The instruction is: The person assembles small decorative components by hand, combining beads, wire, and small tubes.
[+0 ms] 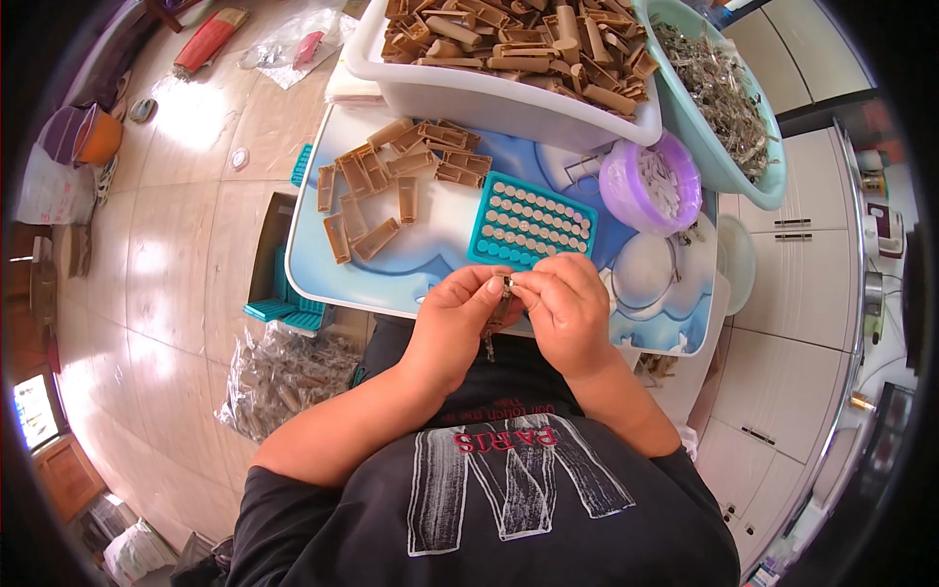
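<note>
Head view: left hand [450,315] and right hand [567,315], grip fingertip-tight on a brown piece [501,311].

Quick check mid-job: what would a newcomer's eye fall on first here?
Probably the white bin at top centre, heaped with brown plastic pieces. Next, the bright teal tray near the middle, with its rows of pale discs. The purple bowl to its upper right and the pale green tub beyond also stand out.
</note>
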A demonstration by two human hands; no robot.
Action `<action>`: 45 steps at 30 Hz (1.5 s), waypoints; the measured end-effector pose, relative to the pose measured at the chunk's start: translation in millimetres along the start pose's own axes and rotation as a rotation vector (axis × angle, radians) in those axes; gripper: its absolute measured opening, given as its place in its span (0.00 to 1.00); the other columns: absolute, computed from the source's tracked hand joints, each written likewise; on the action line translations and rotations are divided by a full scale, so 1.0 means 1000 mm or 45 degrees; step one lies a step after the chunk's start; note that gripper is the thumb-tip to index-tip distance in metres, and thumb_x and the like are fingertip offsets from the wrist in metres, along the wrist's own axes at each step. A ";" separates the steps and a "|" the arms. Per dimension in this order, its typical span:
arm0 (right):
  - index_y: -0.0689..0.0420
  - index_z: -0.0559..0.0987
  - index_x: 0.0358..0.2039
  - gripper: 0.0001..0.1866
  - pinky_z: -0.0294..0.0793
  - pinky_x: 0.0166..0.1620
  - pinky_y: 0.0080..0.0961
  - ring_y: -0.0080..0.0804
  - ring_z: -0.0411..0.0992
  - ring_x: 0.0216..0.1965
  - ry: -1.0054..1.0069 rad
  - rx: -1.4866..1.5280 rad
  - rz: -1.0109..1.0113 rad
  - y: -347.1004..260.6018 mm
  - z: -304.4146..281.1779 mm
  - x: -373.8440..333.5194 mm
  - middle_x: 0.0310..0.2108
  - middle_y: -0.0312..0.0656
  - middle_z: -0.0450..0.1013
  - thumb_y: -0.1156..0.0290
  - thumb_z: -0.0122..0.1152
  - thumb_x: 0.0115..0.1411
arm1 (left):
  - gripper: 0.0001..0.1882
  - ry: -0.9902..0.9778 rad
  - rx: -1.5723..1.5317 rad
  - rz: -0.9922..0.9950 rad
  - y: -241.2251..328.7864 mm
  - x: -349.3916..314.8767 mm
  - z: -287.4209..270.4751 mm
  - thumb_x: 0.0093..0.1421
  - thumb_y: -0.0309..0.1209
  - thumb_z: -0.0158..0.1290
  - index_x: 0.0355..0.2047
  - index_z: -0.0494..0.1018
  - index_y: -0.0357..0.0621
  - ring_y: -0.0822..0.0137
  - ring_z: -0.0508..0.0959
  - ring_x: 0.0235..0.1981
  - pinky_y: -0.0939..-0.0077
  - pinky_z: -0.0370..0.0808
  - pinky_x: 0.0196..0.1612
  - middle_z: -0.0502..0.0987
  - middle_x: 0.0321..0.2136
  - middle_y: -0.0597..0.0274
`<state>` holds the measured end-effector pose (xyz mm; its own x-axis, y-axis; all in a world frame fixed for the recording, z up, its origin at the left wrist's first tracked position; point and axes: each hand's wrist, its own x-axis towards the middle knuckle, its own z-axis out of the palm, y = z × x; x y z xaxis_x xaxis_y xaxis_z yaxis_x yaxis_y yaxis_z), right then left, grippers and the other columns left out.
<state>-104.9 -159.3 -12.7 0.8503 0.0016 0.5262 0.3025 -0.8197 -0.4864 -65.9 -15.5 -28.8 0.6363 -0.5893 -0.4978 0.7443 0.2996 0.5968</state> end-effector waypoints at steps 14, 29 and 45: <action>0.59 0.77 0.39 0.16 0.66 0.34 0.32 0.38 0.68 0.31 -0.070 0.238 0.000 -0.013 0.007 0.021 0.28 0.40 0.69 0.77 0.62 0.46 | 0.12 0.008 -0.079 0.084 0.030 -0.010 -0.015 0.66 0.32 0.44 0.42 0.68 0.37 0.70 0.77 0.35 0.76 0.75 0.42 0.76 0.34 0.59; 0.55 0.72 0.40 0.24 0.69 0.43 0.34 0.40 0.67 0.41 -0.582 -0.216 -0.221 0.000 0.068 0.111 0.37 0.39 0.69 0.69 0.68 0.39 | 0.13 0.185 -0.157 0.143 0.042 -0.011 -0.034 0.66 0.33 0.41 0.44 0.67 0.37 0.62 0.78 0.39 0.68 0.76 0.44 0.75 0.38 0.52; 0.59 0.70 0.43 0.26 0.68 0.48 0.33 0.44 0.68 0.46 -0.112 0.516 0.138 -0.019 0.005 0.004 0.44 0.49 0.67 0.77 0.65 0.41 | 0.12 -0.114 -0.072 0.066 0.032 -0.017 -0.012 0.65 0.33 0.45 0.42 0.69 0.37 0.68 0.78 0.36 0.75 0.76 0.39 0.77 0.34 0.59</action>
<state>-105.0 -140.7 -4.3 0.9147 -0.0087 0.4041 0.3394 -0.5265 -0.7795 -50.6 13.6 -8.8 0.6557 -0.6356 -0.4075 0.7227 0.3721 0.5825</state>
